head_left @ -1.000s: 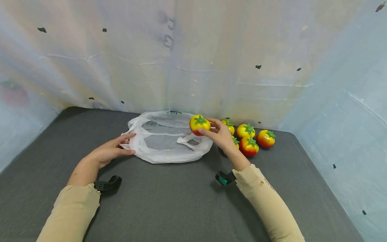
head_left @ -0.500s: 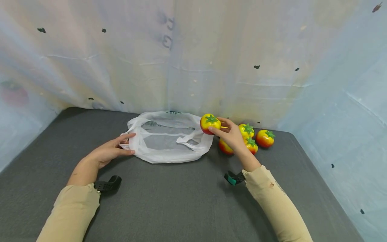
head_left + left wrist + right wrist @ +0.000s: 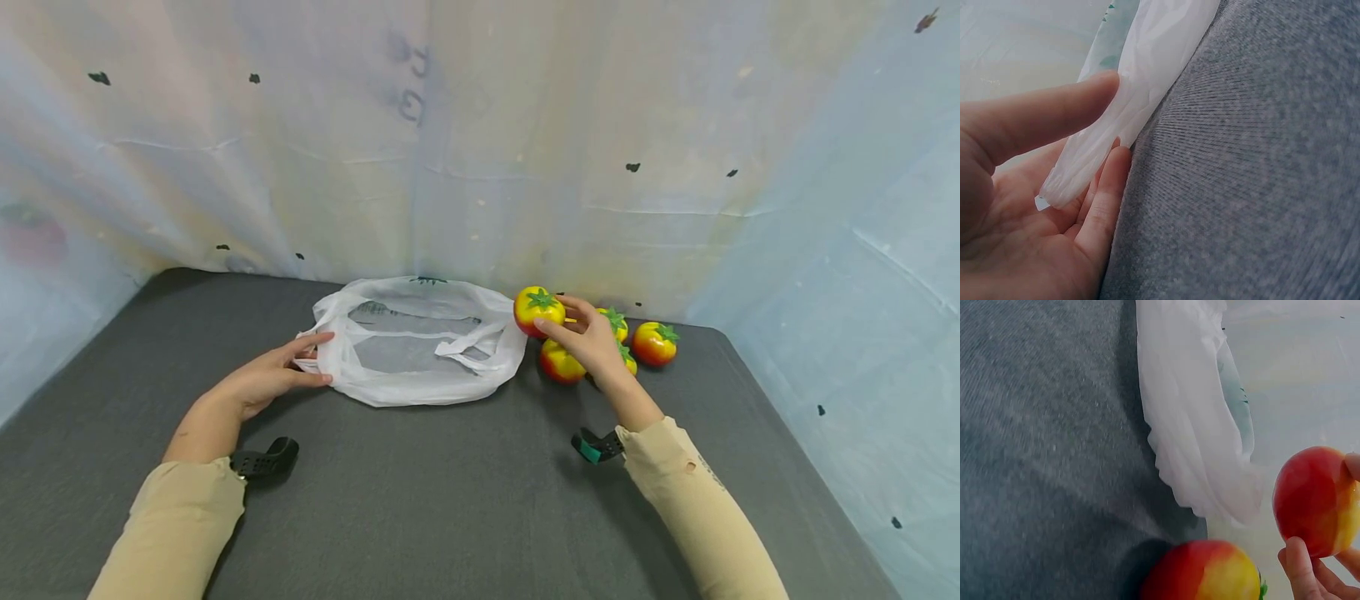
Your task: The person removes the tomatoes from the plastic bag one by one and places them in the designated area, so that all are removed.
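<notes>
A white plastic bag lies on the table with its mouth spread wide. My left hand holds its left end; in the left wrist view the bunched bag passes between the thumb and the fingers. Just off the bag's right rim, my right hand pinches a red-and-yellow tomato with a green calyx. The right wrist view shows fingertips on that tomato and a second tomato lower down. Another tomato sits below my right hand, which partly hides others behind it.
A single tomato stands at the right of the group, near the back edge. The dark grey table is bounded by a pale sheet wall behind and at both sides. One loose bag handle droops inside the bag's mouth.
The right hand has moved to the right with the tomato, from above the bag's right rim to over the other tomatoes. The left hand and the bag have hardly moved.
</notes>
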### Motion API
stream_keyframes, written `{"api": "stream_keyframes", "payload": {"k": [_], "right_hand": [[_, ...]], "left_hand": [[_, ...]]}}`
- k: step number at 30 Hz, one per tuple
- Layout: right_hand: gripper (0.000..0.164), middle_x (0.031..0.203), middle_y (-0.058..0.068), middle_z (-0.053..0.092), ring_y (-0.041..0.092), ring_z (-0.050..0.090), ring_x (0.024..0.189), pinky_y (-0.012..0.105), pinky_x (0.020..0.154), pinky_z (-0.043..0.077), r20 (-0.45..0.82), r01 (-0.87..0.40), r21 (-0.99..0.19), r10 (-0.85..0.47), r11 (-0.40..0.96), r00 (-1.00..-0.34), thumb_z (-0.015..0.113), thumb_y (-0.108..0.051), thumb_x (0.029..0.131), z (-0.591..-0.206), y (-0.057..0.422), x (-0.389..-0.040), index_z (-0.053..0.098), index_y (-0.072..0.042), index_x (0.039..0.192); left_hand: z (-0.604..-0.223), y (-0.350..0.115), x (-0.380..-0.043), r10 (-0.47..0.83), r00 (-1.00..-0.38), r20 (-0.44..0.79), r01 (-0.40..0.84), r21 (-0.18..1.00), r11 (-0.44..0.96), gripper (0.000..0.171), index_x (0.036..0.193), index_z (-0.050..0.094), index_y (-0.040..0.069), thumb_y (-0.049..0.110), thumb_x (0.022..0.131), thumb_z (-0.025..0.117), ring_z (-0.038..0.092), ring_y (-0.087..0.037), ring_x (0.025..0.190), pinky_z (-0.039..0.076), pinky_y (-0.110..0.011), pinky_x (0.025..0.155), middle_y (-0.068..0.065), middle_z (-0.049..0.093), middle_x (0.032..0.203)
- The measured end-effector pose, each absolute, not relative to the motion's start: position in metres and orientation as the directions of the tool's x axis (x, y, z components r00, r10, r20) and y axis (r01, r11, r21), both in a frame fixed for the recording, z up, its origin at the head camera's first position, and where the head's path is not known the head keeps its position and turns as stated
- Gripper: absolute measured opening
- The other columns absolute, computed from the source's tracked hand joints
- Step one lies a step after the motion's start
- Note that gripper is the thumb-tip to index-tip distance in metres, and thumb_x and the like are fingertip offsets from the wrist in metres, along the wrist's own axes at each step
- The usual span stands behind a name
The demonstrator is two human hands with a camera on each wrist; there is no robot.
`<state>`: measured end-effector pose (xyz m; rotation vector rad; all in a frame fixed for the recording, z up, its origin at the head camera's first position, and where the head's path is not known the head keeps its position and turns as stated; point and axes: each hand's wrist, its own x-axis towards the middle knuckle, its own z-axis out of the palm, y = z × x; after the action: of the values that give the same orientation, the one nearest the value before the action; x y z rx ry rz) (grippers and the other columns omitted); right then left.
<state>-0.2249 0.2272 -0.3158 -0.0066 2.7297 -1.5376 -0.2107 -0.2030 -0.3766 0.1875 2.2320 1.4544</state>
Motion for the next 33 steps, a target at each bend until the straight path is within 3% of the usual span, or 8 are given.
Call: {"api": "stream_keyframes", "payload": {"k": [17, 25, 29, 33], "right_hand": [[0.076, 0.147, 0.016, 0.039, 0.035, 0.044, 0.132, 0.048, 0.103, 0.042, -0.025, 0.072, -0.847, 0.096, 0.527, -0.995, 0.069, -0.049, 0.084, -0.313, 0.267, -0.213, 0.04, -0.014, 0.145], [0.075, 0.144, 0.018, 0.041, 0.032, 0.046, 0.131, 0.047, 0.1, 0.045, -0.018, 0.072, -0.872, 0.115, 0.485, -0.993, 0.067, -0.043, 0.088, -0.308, 0.284, -0.203, 0.035, -0.01, 0.147], [0.073, 0.141, 0.019, 0.044, 0.032, 0.048, 0.128, 0.038, 0.095, 0.049, 0.009, 0.059, -0.866, 0.134, 0.497, -0.991, 0.065, -0.042, 0.089, -0.307, 0.293, -0.199, 0.036, -0.01, 0.147], [0.072, 0.141, 0.021, 0.043, 0.032, 0.05, 0.126, 0.02, 0.083, 0.052, 0.031, 0.057, -0.858, 0.162, 0.511, -0.986, 0.064, -0.041, 0.09, -0.306, 0.306, -0.196, 0.036, -0.008, 0.148]], "left_hand": [[-0.38, -0.205, -0.213, 0.37, -0.876, -0.309, -0.131, 0.891, 0.436, 0.089, 0.155, 0.008, 0.013, 0.026, 0.09, 0.067, 0.008, -0.053, 0.137, 0.019, -0.067, 0.105, -0.036, 0.005, 0.15], [-0.379, -0.207, -0.213, 0.38, -0.874, -0.303, -0.125, 0.896, 0.427, 0.088, 0.155, 0.007, 0.011, 0.025, 0.091, 0.066, 0.008, -0.053, 0.136, 0.021, -0.067, 0.104, -0.036, 0.006, 0.15], [-0.379, -0.208, -0.213, 0.383, -0.874, -0.3, -0.122, 0.897, 0.424, 0.086, 0.155, 0.007, 0.011, 0.023, 0.092, 0.065, 0.008, -0.053, 0.136, 0.021, -0.067, 0.103, -0.036, 0.006, 0.15], [-0.379, -0.206, -0.214, 0.381, -0.874, -0.303, -0.126, 0.897, 0.425, 0.087, 0.155, 0.007, 0.012, 0.024, 0.091, 0.065, 0.007, -0.053, 0.137, 0.019, -0.067, 0.104, -0.035, 0.005, 0.15]]}}
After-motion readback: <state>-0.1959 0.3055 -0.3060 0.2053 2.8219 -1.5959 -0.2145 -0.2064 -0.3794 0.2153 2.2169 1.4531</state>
